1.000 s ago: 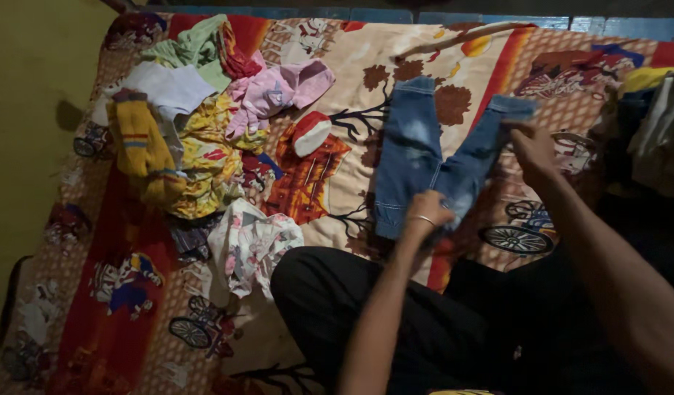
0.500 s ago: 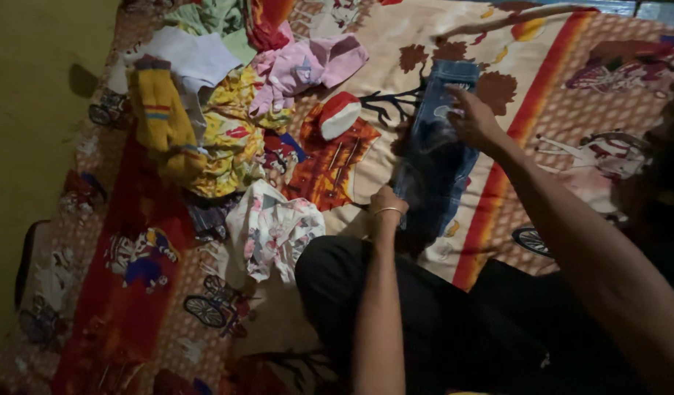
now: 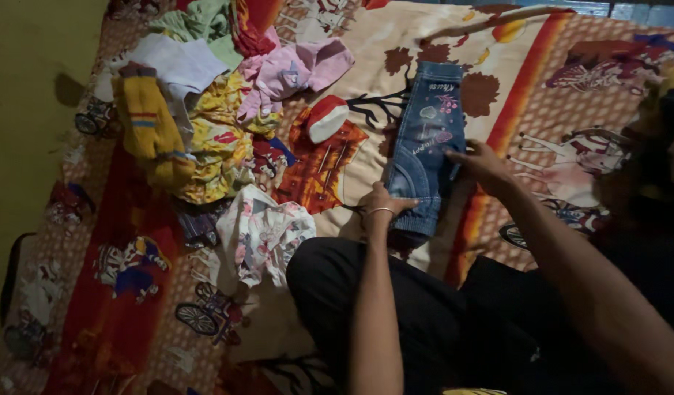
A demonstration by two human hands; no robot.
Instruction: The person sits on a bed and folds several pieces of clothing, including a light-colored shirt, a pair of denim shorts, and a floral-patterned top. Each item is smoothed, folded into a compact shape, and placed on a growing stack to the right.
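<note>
I see the small blue jeans (image 3: 427,139) lying folded lengthwise on the patterned blanket (image 3: 571,95), legs stacked. My left hand (image 3: 386,200) presses flat on the lower end, fingers loosely spread. My right hand (image 3: 480,160) rests open on the right edge, gripping nothing. The pile of clothes (image 3: 205,132) lies well apart to the left.

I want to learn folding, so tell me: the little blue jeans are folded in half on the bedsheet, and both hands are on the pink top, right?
Not quite. In the head view, both the left hand and right hand are on the small blue jeans, which lie folded leg over leg on the patterned bedsheet. The pink top lies untouched in the clothes pile.
</note>
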